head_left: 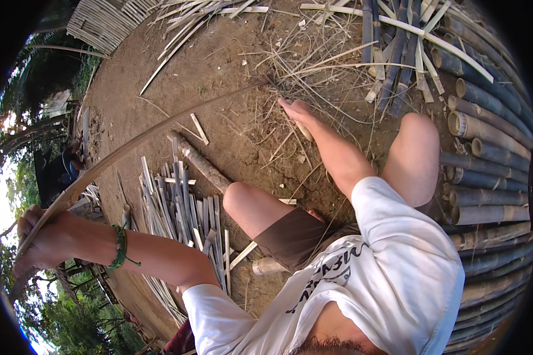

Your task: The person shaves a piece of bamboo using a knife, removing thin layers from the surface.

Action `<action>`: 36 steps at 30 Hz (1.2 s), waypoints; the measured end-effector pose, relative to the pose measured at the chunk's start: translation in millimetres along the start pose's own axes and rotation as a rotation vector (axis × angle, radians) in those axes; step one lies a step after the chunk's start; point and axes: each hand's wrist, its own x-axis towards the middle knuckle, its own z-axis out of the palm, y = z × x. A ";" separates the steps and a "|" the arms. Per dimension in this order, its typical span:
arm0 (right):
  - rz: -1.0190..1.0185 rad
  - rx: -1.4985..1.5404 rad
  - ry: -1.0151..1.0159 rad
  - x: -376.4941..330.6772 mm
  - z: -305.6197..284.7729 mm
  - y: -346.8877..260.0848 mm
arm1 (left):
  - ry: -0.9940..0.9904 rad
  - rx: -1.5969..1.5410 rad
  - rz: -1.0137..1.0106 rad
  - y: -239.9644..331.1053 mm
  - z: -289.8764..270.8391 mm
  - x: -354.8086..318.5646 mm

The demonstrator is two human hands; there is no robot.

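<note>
My left hand point(48, 241), raised at the far left with a green woven bracelet on its wrist, is closed round a long bamboo strip point(154, 131). The strip arcs across the view, and its far end lies close to my right hand point(297, 111). That hand is closed on a knife whose pale handle point(305, 131) sticks out below the fingers. Its dark blade, near the strip's end, is hard to make out against the ground. Whether blade and strip touch, I cannot tell. Thin bamboo shavings point(314, 59) lie in a tangle just beyond the knife.
Cut bamboo slats point(186, 207) are heaped between my left arm and knee, beside a round pole point(198, 161). Bamboo poles point(491, 157) are stacked along the right. More split strips point(391, 53) lie at the far right. Another person point(71, 165) is at the far left.
</note>
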 end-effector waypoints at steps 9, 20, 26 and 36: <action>-0.476 0.284 -0.069 -162.5 55.9 -42.5 | -0.308 -0.617 -0.302 -14.1 -117.2 9.4; -0.317 0.778 -0.475 -148.6 36.2 -30.3 | -0.349 -0.963 -0.611 -15.8 -153.6 -28.1; 0.029 1.364 -0.691 -86.5 33.7 -25.5 | -0.277 -0.943 -0.608 -31.4 -162.2 -28.5; -0.049 1.537 -0.826 -96.0 82.9 -14.7 | -0.296 -0.871 -0.634 -55.9 -140.2 5.4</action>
